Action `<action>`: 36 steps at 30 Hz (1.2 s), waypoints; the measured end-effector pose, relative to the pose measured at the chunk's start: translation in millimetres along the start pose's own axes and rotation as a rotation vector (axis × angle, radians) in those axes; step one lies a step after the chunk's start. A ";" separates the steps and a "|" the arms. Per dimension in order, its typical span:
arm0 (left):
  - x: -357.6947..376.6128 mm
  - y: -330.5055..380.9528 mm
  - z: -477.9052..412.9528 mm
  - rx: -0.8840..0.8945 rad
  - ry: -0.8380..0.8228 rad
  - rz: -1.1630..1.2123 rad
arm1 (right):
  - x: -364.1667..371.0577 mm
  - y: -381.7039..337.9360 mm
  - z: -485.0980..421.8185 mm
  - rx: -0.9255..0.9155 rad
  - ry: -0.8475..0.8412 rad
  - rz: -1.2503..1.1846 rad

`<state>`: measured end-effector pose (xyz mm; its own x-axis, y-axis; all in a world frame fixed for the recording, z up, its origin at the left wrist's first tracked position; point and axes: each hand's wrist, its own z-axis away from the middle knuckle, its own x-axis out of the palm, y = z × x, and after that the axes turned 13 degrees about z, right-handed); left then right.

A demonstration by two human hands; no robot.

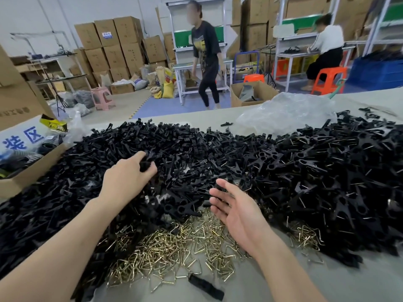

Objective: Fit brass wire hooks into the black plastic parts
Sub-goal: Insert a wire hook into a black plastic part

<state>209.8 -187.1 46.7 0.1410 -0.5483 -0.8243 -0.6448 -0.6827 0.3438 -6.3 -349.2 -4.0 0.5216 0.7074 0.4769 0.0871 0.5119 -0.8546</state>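
Nearest, brass wire hooks (170, 253) lie heaped on the worktop (327, 280). The right hand (237, 212) hovers over them, grip apart, empty. Farther left, the left hand (128, 177) clamps its grip on one black part (145, 165) among the heaped black plastic parts (218, 149). Picking stage, likely; next, pinch a hook. The far-left cardboard box (21, 179) holds dark bundles.

White wall (32, 14) back left, stacked cartons (115, 44) against it. Grey floor (126, 99), blue mat (192, 103) with yellow edge line. White benches (294, 40) with green panels, dark rack (54, 62) left. Pink stool (102, 97), orange stools (327, 80), blue crates (377, 73) right. Sacks (166, 83) by bench. Two people at rear. Flat, even light.
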 end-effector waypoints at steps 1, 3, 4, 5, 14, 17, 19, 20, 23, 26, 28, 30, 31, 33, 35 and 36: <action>-3.7 -0.2 -1.5 -0.007 0.000 0.004 | 0.0 0.1 0.2 -0.004 -0.002 0.005; -9.9 0.5 -3.1 0.006 -0.018 -0.012 | -0.1 0.3 0.4 -0.008 -0.004 0.018; -12.7 0.9 -2.7 0.018 -0.032 -0.018 | -0.1 0.6 0.5 -0.009 -0.004 0.023; -15.5 1.1 -1.8 0.028 -0.050 -0.015 | -0.1 1.1 0.8 -0.011 -0.004 0.030; -35.3 35.1 39.7 0.033 0.104 0.285 | 2.5 1.5 5.2 -0.101 -0.064 0.197; -18.4 64.8 71.5 0.168 0.057 0.245 | 9.0 3.5 8.4 -0.170 -0.152 0.383; -0.7 84.1 93.1 0.234 0.034 0.160 | 14.1 9.0 9.8 -0.161 -0.225 0.463; 8.0 91.7 101.9 0.244 0.013 0.136 | 15.8 12.7 10.4 -0.158 -0.250 0.494; 23.4 101.9 116.0 0.197 -0.024 0.137 | 15.7 20.7 10.1 -0.187 -0.213 0.501; 26.1 101.4 118.4 0.228 -0.008 0.180 | 12.9 23.4 6.2 -0.197 -0.145 0.488; 25.5 99.3 120.0 0.268 -0.014 0.211 | 13.5 23.8 4.5 -0.194 -0.136 0.467; 25.8 95.9 121.8 0.240 -0.041 0.274 | 14.0 24.2 4.0 -0.195 -0.115 0.448; 26.7 94.0 123.1 0.219 -0.053 0.307 | 14.1 23.8 3.9 -0.198 -0.108 0.441; 29.3 91.4 125.6 0.213 -0.065 0.347 | 12.5 22.9 3.3 -0.205 -0.104 0.418; 30.4 90.5 128.1 0.222 -0.075 0.351 | 10.0 22.0 1.9 -0.203 -0.092 0.387; 30.6 90.2 129.2 0.223 -0.075 0.348 | 9.2 21.6 1.3 -0.196 -0.090 0.368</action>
<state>58.9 -203.1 -5.6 -0.1638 -0.6854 -0.7095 -0.7924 -0.3370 0.5085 -0.6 -331.0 -17.8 0.4729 0.8697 0.1413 0.0735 0.1209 -0.9899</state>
